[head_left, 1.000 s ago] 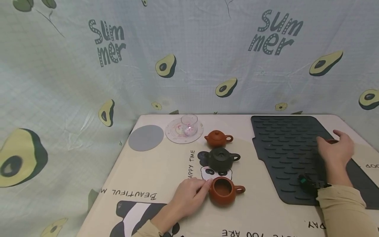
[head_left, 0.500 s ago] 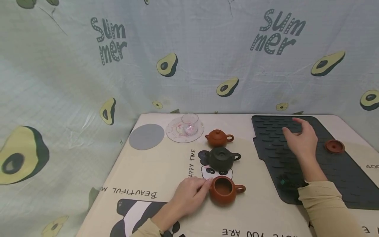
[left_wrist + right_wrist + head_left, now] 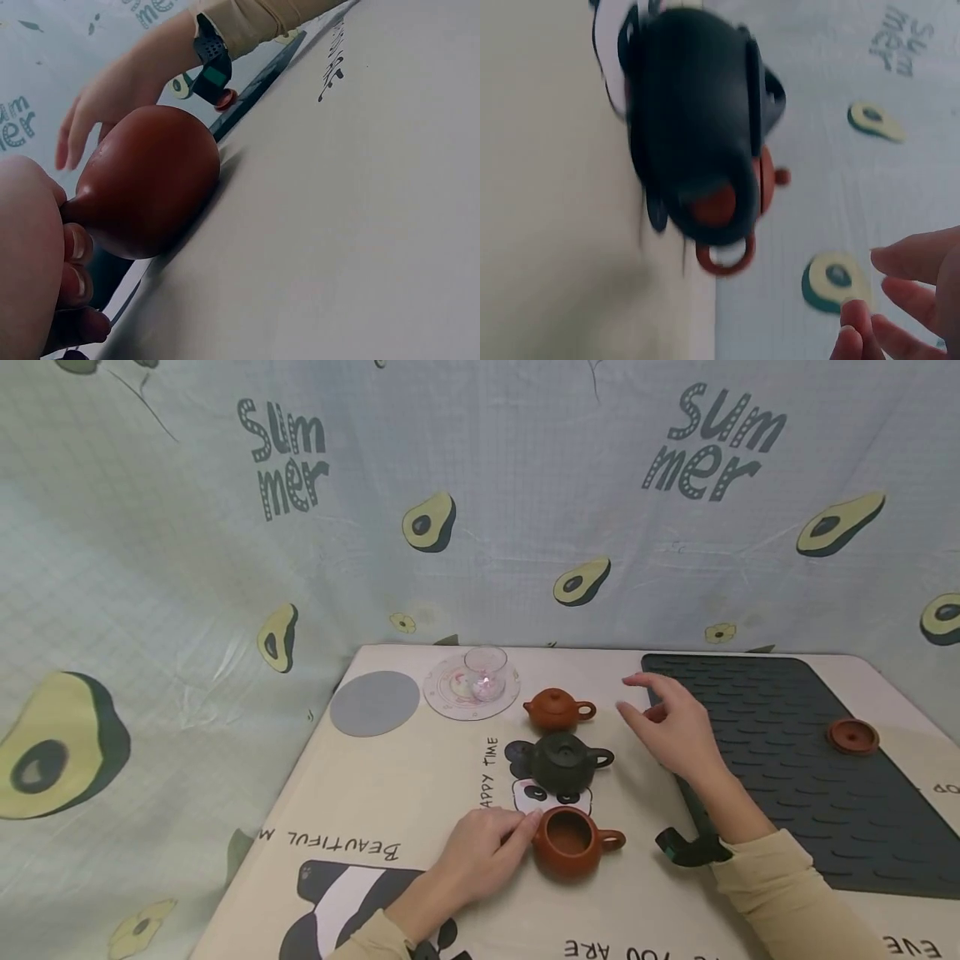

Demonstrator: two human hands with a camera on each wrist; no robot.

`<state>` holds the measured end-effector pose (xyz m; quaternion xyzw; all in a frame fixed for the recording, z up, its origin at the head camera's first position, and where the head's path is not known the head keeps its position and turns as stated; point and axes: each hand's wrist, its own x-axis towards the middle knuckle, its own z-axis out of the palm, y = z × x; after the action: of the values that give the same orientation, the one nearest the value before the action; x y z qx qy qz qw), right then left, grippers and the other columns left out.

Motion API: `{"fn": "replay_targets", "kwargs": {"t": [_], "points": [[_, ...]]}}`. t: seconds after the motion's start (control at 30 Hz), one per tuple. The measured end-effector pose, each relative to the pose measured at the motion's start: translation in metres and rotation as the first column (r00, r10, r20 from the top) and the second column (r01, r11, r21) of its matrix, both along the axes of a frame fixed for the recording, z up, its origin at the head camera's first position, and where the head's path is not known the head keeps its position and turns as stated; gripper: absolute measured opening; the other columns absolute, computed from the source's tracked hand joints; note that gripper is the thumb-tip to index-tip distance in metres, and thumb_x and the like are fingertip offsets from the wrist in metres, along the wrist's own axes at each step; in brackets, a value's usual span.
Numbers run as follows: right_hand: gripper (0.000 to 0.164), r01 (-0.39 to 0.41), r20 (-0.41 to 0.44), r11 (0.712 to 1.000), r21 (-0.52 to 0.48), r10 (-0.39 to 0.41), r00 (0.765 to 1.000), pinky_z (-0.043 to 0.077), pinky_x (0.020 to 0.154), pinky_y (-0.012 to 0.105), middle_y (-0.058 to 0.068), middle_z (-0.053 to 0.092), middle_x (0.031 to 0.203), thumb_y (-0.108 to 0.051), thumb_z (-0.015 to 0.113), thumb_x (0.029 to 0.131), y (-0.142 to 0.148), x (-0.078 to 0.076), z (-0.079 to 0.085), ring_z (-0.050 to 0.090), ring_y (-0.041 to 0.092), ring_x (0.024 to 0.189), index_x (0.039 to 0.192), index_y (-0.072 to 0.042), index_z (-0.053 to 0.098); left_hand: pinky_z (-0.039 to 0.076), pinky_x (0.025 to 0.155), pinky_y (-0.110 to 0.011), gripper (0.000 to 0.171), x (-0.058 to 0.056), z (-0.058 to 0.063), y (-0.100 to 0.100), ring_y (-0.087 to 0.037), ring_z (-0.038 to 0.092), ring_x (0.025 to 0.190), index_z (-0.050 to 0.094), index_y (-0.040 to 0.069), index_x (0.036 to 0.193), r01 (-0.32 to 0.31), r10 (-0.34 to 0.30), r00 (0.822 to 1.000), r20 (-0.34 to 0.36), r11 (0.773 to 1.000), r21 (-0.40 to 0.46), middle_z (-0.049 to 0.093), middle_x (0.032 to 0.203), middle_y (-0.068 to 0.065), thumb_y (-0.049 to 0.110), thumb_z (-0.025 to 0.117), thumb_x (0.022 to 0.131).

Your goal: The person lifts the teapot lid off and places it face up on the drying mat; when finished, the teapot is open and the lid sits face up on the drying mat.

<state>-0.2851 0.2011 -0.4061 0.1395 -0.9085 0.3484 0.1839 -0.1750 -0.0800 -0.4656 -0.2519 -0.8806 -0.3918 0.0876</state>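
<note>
A lidless red-brown teapot (image 3: pixel 570 842) (image 3: pixel 150 180) stands near the table's front. My left hand (image 3: pixel 525 828) grips it at the spout side, and its fingers (image 3: pixel 75 255) curl against the pot. Behind it stand a dark teapot (image 3: pixel 562 762) (image 3: pixel 694 112) and a small orange teapot (image 3: pixel 555 708) (image 3: pixel 765 176), both with lids on. My right hand (image 3: pixel 641 697) hovers just right of those two with its fingers (image 3: pixel 900 300) spread and holds nothing. A red-brown lid (image 3: pixel 852 736) lies on the black ribbed mat (image 3: pixel 780 752) at the right.
A glass cup (image 3: pixel 485 672) stands on a round patterned coaster (image 3: pixel 450 695) at the back. A grey round coaster (image 3: pixel 374 702) lies left of it. The printed tablecloth (image 3: pixel 390 793) covers the table, and an avocado-print curtain hangs close behind.
My right hand left the lid on the mat's right side and moved left across the mat to beside the teapots. The left hand and red-brown teapot have not moved.
</note>
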Motion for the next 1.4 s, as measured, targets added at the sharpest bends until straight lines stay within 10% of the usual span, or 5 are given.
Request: {"fn": "replay_targets", "kwargs": {"t": [0.47, 0.7, 1.4], "points": [[0.016, -0.244, 0.12, 0.965, 0.092, 0.233, 0.965, 0.046, 0.061, 0.032, 0.0, 0.07, 0.104, -0.024, 0.077, 0.094, -0.04, 0.009, -0.02, 0.053, 0.014, 0.069, 0.109, -0.018, 0.077, 0.035, 0.056, -0.021, 0.049, -0.004, -0.002, 0.001, -0.002, 0.044, 0.057, 0.054, 0.025, 0.062, -0.036, 0.037, 0.999, -0.02, 0.998, 0.048, 0.041, 0.057, 0.019, 0.035, 0.047, 0.11], [0.013, -0.258, 0.095, 0.959, 0.119, 0.248, 0.964, 0.045, 0.061, 0.031, -0.005, 0.068, 0.097, -0.025, 0.079, 0.092, -0.045, 0.009, -0.02, 0.05, 0.013, 0.068, 0.104, -0.02, 0.078, 0.033, 0.058, -0.023, 0.048, -0.019, -0.003, 0.0, -0.007, 0.043, 0.061, 0.046, 0.025, 0.06, -0.162, 0.165, 0.978, -0.129, 0.986, 0.037, 0.036, 0.055, 0.018, 0.029, 0.053, 0.107], [0.015, -0.225, 0.067, 0.966, 0.125, 0.218, 0.974, 0.046, 0.064, 0.031, -0.004, 0.072, 0.103, -0.023, 0.082, 0.09, -0.048, 0.013, -0.027, 0.053, 0.015, 0.075, 0.104, -0.02, 0.078, 0.043, 0.063, -0.033, 0.046, -0.078, -0.008, 0.022, -0.021, 0.06, 0.074, 0.066, 0.019, 0.074, -0.38, 0.374, 0.924, -0.076, 0.92, -0.093, 0.059, 0.066, 0.005, 0.041, 0.044, 0.108]]}}
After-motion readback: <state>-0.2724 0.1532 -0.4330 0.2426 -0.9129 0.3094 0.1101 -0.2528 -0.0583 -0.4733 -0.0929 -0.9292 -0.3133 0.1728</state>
